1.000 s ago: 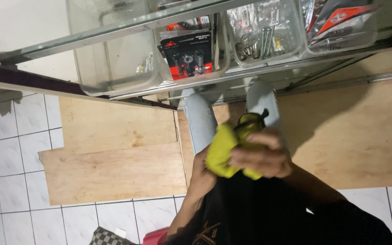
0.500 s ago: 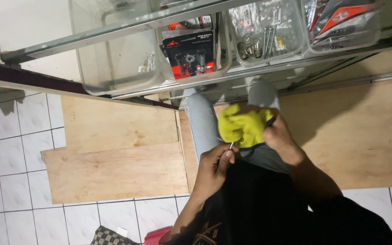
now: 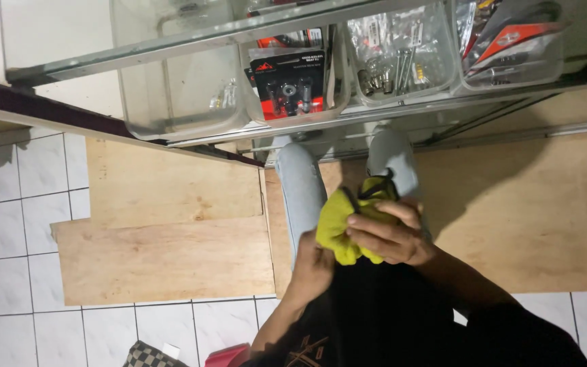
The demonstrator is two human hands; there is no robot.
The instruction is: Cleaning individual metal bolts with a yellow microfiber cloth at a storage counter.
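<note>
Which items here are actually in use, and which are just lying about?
In use: yellow cloth, gripped by the right hand and touched by the left hand.

Lying about: packaged tool set, bin of bolts, plywood sheets, empty clear bin.

Both hands meet low in front of the body. Right hand (image 3: 390, 234) is curled over, fingers (image 3: 375, 219) bent and pinching, while the left hand (image 3: 312, 266) sits beneath, partly hidden, forearm angled upward.

black-red blister pack (image 3: 288, 85) in clear bin (image 3: 338, 88), orange-grey packet (image 3: 511, 41)
</note>
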